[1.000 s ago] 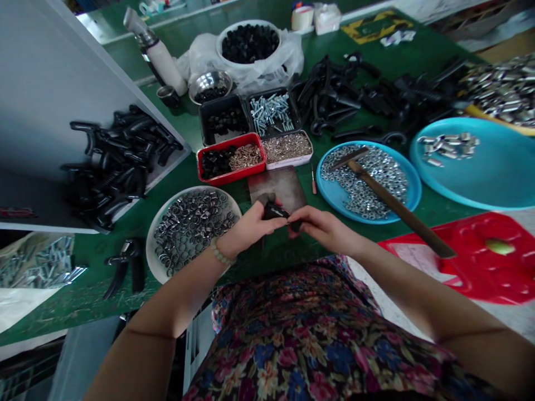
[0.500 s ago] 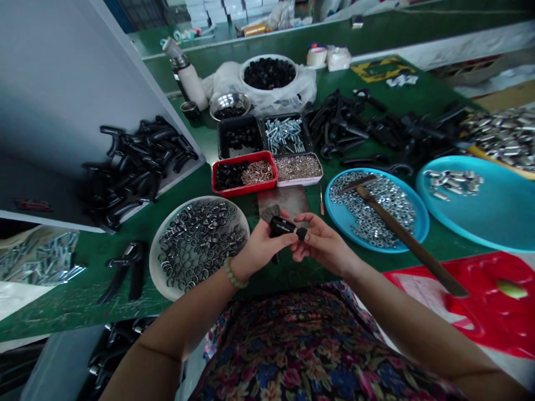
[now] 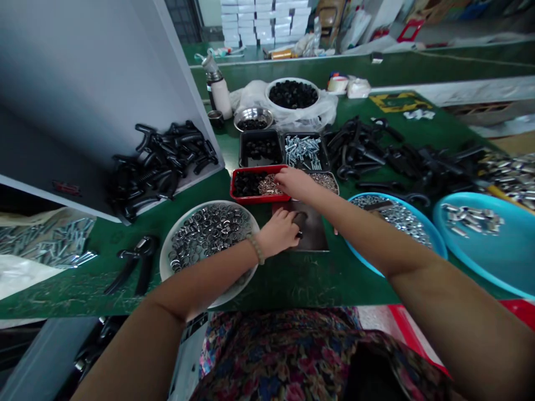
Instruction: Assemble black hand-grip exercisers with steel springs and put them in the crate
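My left hand (image 3: 281, 231) is closed around a black plastic part (image 3: 299, 221), mostly hidden by the fingers, over a flat metal plate (image 3: 314, 229). My right hand (image 3: 291, 182) reaches across into the red tray (image 3: 259, 199), its fingers bent down at the small copper-coloured pieces (image 3: 268, 185). The fingertips are partly lost among these pieces, and what they pinch is not visible. Black small parts (image 3: 246, 184) fill the left side of that tray. A white basin of metal rings (image 3: 211, 231) lies beside my left wrist.
Behind the red tray stand black trays with black pieces (image 3: 259, 149) and screws (image 3: 303, 151). Under my right forearm is a blue basin of small metal parts (image 3: 403, 223); a hammer head (image 3: 378, 206) rests there. Black handles (image 3: 163, 159) pile up in the grey box at left.
My right hand has left the black part and moved forward into the red tray. My left hand keeps the part, now lower over the metal plate. The view has shifted.
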`<state>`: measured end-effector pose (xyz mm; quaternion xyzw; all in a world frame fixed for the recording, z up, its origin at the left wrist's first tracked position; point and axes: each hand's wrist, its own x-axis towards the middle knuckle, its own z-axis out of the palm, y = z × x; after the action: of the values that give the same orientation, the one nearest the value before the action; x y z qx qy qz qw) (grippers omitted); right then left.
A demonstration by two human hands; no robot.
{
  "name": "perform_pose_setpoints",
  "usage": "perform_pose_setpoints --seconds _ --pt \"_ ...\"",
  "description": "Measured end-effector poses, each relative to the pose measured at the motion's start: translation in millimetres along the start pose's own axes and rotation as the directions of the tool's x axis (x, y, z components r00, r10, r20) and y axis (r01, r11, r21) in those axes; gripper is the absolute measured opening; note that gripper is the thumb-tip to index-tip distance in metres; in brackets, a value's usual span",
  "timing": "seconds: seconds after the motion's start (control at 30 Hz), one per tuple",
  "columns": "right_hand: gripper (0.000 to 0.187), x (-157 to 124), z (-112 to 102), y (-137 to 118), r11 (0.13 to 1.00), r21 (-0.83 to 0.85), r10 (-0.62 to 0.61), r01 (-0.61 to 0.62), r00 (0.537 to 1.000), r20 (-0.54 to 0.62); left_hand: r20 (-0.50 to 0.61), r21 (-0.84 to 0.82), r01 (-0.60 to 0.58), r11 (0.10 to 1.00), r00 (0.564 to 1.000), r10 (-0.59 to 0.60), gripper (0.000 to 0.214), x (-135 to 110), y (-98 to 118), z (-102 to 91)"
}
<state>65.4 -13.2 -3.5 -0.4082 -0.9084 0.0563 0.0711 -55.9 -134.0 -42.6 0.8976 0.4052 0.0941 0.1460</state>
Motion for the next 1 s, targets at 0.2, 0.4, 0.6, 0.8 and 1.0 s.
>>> perform_pose_setpoints --seconds 0.2,0.4,0.6,0.8,1.0 --pt "0.018 41 20 0 0.99 -0.115 -0.07 0.08 0.993 0.091 -0.048 0.145 -0.029 0.989 0.998 0.036 0.04 -2 -3 18.6" --pt "0.023 31 15 3 0.998 -0.065 0.001 0.0 1.0 0.023 -0.109 -0.001 0.184 0.983 0.977 -0.183 0.041 -10 6 15.7" --pt "0.026 -26 1 7 0.935 0.351 0.086 -0.041 0.99 -0.112 -0.119 -0.104 0.295 0.95 0.944 -0.306 0.06 -1 9 17.6" --pt "0.012 -104 15 11 0.698 0.691 0.232 -0.186 0.972 0.028 -0.133 -0.089 0.287 0.954 0.946 -0.297 0.057 -1 9 17.2" --pt "0.012 -109 35 9 0.896 0.404 0.207 -0.186 0.978 -0.009 -0.147 -0.06 0.289 0.956 0.944 -0.294 0.062 0 10 18.3"
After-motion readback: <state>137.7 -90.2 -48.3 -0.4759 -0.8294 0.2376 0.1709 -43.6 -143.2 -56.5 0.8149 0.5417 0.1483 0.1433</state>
